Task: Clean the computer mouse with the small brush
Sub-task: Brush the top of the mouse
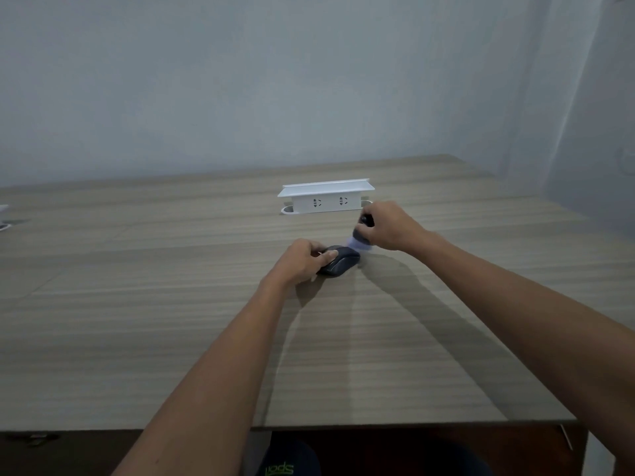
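Note:
A dark grey computer mouse (341,262) lies on the wooden table (171,304), a little past its middle. My left hand (299,261) grips the mouse from its left side, fingers over its near end. My right hand (390,227) holds a small brush (361,239) with a dark handle and pale, blurred bristles. The bristles sit at the mouse's far right end, touching or just above it. Most of the brush handle is hidden inside my right fist.
A white pop-up socket box (325,198) stands on the table just behind the hands. Small pale objects (4,218) lie at the far left edge. A grey wall runs behind the table, and the table's near edge (412,424) is close to my body.

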A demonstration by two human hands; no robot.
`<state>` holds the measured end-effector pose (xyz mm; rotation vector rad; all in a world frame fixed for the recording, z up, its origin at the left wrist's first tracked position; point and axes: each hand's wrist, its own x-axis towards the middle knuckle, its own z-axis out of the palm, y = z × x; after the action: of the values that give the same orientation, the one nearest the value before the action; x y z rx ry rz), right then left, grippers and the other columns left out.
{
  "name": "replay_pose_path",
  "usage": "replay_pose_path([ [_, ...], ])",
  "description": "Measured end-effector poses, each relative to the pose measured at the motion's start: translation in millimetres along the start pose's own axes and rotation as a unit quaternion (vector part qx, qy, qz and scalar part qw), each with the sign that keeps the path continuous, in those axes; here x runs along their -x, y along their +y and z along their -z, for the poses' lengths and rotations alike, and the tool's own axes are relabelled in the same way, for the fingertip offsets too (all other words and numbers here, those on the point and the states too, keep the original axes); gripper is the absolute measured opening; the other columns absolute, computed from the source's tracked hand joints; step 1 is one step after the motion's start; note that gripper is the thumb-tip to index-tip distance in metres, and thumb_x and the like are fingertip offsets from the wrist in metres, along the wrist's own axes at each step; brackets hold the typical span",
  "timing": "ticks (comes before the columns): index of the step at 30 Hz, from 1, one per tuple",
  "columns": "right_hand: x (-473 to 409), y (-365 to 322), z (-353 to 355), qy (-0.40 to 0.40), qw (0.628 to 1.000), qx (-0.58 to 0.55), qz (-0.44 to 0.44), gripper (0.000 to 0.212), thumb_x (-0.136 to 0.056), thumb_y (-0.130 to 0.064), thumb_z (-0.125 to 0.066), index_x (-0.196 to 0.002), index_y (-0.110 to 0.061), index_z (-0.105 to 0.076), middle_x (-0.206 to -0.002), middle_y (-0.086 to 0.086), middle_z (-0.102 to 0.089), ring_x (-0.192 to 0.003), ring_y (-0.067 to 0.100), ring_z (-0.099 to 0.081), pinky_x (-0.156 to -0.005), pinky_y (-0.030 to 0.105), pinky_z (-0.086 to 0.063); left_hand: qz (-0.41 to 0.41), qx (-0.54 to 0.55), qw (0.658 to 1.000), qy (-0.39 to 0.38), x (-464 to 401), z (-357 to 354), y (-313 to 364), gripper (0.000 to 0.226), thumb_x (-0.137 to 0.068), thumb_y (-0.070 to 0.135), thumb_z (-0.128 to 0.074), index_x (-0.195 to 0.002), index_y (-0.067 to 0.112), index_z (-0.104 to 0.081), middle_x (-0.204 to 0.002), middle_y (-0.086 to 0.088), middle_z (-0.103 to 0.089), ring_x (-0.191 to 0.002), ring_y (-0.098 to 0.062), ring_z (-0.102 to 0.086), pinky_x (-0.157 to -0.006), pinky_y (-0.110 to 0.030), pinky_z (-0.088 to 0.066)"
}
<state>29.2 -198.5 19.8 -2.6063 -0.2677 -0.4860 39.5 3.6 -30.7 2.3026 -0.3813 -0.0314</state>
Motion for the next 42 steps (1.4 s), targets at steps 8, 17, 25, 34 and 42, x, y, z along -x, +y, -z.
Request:
replay_pose_path([
  [8, -6.4, -4.8, -1.6, -0.023, 1.0, -0.021, -0.004, 0.021, -0.088, -0.017, -0.065, -0.087, 0.003, -0.072, -0.083, 0.016, -0.073, -0.075, 0.027, -0.065, -0.063, 0.032, -0.047, 0.001, 0.01, 1.0, -0.009, -1.6, 1.4, 0.5, 0.031, -0.096, 0.037, -0.06, -0.116, 0.017, -0.074, -0.1, -0.014, -0.077, -0.077, -0.019, -0.061, -0.072, -0.03, -0.046],
  [17, -4.8, 3.6, -2.2, -0.005, 1.0, -0.006, -0.021, 0.018, -0.084, -0.011, -0.062, -0.074, 0.004, -0.066, -0.074, 0.017, -0.066, -0.065, 0.026, -0.053, -0.053, 0.029, -0.034, -0.005, 0.019, 1.0, -0.01, -3.8, 2.7, -2.3, 0.03, -0.096, 0.039, -0.059, -0.114, 0.021, -0.075, -0.099, -0.007, -0.077, -0.082, -0.019, -0.063, -0.08, -0.035, -0.052],
  [25, 3.6, 7.3, -2.4, -0.01, 0.998, -0.019, -0.058, 0.023, -0.077, -0.009, -0.061, -0.071, 0.013, -0.064, -0.07, 0.023, -0.065, -0.058, 0.029, -0.053, -0.054, 0.033, -0.039, -0.008, 0.011, 1.0, -0.011, -3.5, 3.3, -0.9, 0.029, -0.096, 0.039, -0.059, -0.114, 0.021, -0.074, -0.097, -0.007, -0.077, -0.08, -0.019, -0.063, -0.077, -0.033, -0.051],
  [34, 17.7, -4.2, -4.5, 0.006, 0.993, -0.088, -0.079, 0.025, -0.077, -0.007, -0.057, -0.059, 0.004, -0.07, -0.058, 0.015, -0.071, -0.039, 0.017, -0.06, -0.035, 0.024, -0.046, 0.023, -0.014, 1.0, 0.011, 0.9, 0.4, 7.6, 0.037, -0.095, 0.042, -0.06, -0.109, 0.011, -0.076, -0.097, -0.014, -0.077, -0.091, -0.029, -0.071, -0.08, -0.035, -0.053],
  [42, 13.7, -5.8, -4.2, -0.009, 0.987, -0.131, -0.088, 0.027, -0.086, -0.002, -0.053, -0.062, -0.002, -0.064, -0.067, 0.022, -0.074, -0.045, 0.02, -0.063, -0.036, 0.019, -0.045, 0.088, 0.065, 0.994, 0.031, 2.7, 7.2, 20.2, 0.044, -0.1, 0.046, -0.047, -0.081, 0.008, -0.059, -0.076, -0.013, -0.056, -0.07, -0.023, -0.052, -0.07, -0.03, -0.043],
])
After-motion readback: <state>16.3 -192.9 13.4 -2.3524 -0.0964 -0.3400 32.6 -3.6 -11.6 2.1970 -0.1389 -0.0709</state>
